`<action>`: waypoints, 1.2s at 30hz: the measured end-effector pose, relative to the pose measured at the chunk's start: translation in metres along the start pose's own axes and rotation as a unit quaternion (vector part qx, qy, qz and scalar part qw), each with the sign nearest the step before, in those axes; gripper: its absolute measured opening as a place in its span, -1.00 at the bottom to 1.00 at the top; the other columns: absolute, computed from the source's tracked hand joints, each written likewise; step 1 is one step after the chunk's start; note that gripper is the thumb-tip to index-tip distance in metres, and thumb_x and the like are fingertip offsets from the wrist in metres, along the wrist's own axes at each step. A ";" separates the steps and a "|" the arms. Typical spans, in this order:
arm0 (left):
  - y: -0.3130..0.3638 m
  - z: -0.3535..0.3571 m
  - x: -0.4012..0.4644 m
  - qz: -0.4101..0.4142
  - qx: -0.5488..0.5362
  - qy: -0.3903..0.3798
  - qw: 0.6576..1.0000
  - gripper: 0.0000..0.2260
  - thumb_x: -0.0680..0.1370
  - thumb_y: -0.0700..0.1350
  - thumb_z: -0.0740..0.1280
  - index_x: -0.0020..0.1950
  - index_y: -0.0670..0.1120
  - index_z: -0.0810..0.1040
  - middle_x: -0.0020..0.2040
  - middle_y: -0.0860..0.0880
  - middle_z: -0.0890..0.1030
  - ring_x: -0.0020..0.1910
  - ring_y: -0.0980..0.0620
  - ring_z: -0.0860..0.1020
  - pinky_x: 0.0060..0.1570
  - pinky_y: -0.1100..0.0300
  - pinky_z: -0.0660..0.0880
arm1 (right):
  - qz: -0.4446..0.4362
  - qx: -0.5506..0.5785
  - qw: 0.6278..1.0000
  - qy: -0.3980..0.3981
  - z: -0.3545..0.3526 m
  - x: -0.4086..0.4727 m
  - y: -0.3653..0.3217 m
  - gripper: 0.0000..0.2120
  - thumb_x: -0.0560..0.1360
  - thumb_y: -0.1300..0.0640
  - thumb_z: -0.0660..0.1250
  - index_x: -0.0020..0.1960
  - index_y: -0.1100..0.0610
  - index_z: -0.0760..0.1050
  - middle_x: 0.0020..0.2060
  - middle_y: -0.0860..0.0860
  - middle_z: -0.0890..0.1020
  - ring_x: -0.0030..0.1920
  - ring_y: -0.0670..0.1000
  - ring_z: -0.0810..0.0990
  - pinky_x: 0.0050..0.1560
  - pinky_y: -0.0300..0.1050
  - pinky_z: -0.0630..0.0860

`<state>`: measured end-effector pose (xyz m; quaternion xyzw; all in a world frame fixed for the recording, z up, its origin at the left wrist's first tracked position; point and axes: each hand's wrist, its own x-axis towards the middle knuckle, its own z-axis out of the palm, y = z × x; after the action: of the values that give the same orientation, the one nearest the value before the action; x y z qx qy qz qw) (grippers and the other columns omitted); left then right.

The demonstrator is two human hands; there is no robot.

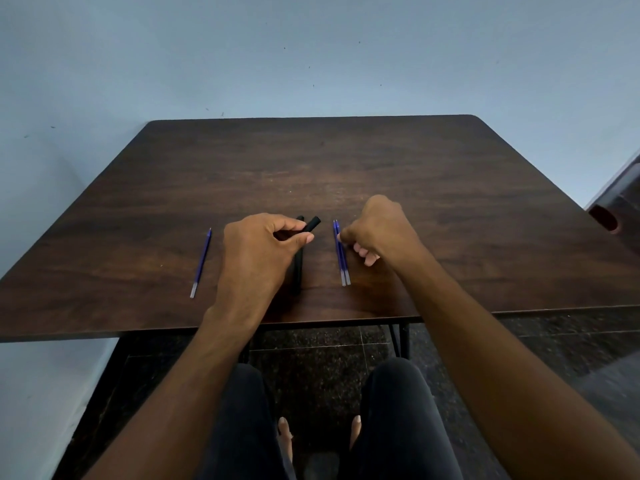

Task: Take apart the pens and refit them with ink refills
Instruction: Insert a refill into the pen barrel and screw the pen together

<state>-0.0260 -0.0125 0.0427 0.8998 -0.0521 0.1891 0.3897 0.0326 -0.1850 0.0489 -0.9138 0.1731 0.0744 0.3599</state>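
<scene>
A dark brown wood-grain table (346,161) with rounded far corners stands against a pale blue-grey painted wall (311,46), and most of its matte top lies bare beyond the hands, with broad open surface toward the far edge and to both sides. All the small items sit in a band near the table's front edge, under which thin black metal legs and a dark speckled stone floor (318,344) show. The left hand (256,251) curls around a short black matte cylindrical pen piece (311,224), thumb and forefinger closed on it so its blunt end pokes out to the right. Just behind that hand lies a long slim black pen barrel (298,268) flat on the wood, pointing away from the person. The right hand (377,230) is curled knuckles-up, its fingertips pinching at the upper part of a pair of thin blue translucent ink refills (342,261) that lie side by side, touching, with clear plastic ends toward the front edge. A single thin blue ink refill (201,263) with a clear end rests well apart to the left, slightly slanted. A dark object with a red part (606,216) sits off the table's right edge.
</scene>
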 end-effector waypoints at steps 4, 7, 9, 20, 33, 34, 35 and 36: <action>-0.002 0.000 0.001 -0.001 0.000 0.006 1.000 -0.76 0.44 -0.05 0.55 0.08 -0.05 0.73 0.01 0.03 0.73 -0.06 0.22 0.62 0.00 0.54 0.41 | 0.031 -0.005 0.999 -0.015 0.000 0.004 -0.004 -0.73 0.46 0.15 0.54 -0.30 0.28 0.58 -0.50 0.10 0.64 -0.50 0.04 0.66 -0.30 -0.02 0.71; -0.004 -0.001 0.002 0.002 -0.006 0.010 1.000 -0.76 0.43 -0.06 0.56 0.08 -0.06 0.73 0.00 0.02 0.73 -0.06 0.21 0.63 -0.03 0.55 0.41 | 0.040 -0.003 0.999 -0.023 -0.001 0.005 -0.007 -0.75 0.48 0.16 0.52 -0.25 0.30 0.56 -0.45 0.12 0.65 -0.46 0.04 0.67 -0.29 -0.02 0.71; -0.005 -0.001 0.002 0.000 -0.008 0.013 1.000 -0.76 0.42 -0.06 0.56 0.07 -0.05 0.73 -0.01 0.03 0.73 -0.08 0.23 0.63 -0.07 0.59 0.40 | 0.040 -0.011 0.999 -0.030 -0.001 0.004 -0.009 -0.75 0.50 0.16 0.50 -0.23 0.30 0.54 -0.41 0.13 0.65 -0.37 0.06 0.70 -0.21 0.01 0.72; -0.016 -0.007 0.005 -0.007 -0.021 0.027 0.999 -0.78 0.41 -0.04 0.58 0.03 -0.01 0.74 -0.06 0.09 0.74 -0.11 0.24 0.65 0.04 0.19 0.61 | 0.029 -0.122 0.991 -0.051 0.001 0.002 -0.019 -0.73 0.53 0.09 0.46 -0.02 0.32 0.57 -0.20 0.16 0.70 -0.23 0.07 0.73 -0.05 -0.01 0.71; -0.020 -0.010 -0.001 -0.035 -0.052 0.011 0.998 -0.78 0.40 -0.01 0.59 0.01 0.00 0.75 -0.13 0.14 0.73 -0.19 0.33 0.63 -0.14 0.54 0.49 | 0.014 0.349 0.935 -0.056 -0.016 0.014 -0.002 -0.71 0.53 0.22 0.38 -0.32 0.22 0.42 -0.55 0.06 0.42 -0.68 -0.05 0.39 -0.65 -0.34 0.29; -0.019 -0.009 -0.001 -0.038 -0.053 0.011 0.998 -0.78 0.40 -0.02 0.59 0.02 -0.01 0.75 -0.12 0.13 0.73 -0.19 0.33 0.62 -0.14 0.55 0.48 | 0.001 0.401 0.915 -0.052 -0.017 0.013 -0.003 -0.71 0.53 0.25 0.38 -0.33 0.24 0.41 -0.55 0.08 0.42 -0.67 -0.03 0.41 -0.65 -0.33 0.28; -0.018 -0.008 -0.001 -0.040 -0.051 0.011 0.998 -0.78 0.40 -0.02 0.59 0.02 -0.01 0.74 -0.12 0.13 0.73 -0.19 0.34 0.61 -0.14 0.57 0.47 | -0.015 0.436 0.899 -0.046 -0.017 0.011 -0.005 -0.72 0.52 0.27 0.37 -0.34 0.24 0.42 -0.55 0.10 0.43 -0.66 0.00 0.43 -0.64 -0.31 0.30; -0.016 -0.006 -0.001 -0.041 -0.050 0.010 0.998 -0.77 0.40 -0.02 0.59 0.02 -0.02 0.74 -0.12 0.12 0.73 -0.20 0.34 0.61 -0.16 0.57 0.47 | -0.032 0.458 0.887 -0.039 -0.018 0.009 -0.007 -0.73 0.51 0.29 0.36 -0.34 0.25 0.42 -0.56 0.10 0.44 -0.64 0.01 0.45 -0.63 -0.29 0.31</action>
<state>-0.0246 0.0034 0.0355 0.8787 -0.0203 0.1793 0.4419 0.0440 -0.1946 0.0639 -0.6485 0.1442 0.0103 0.7474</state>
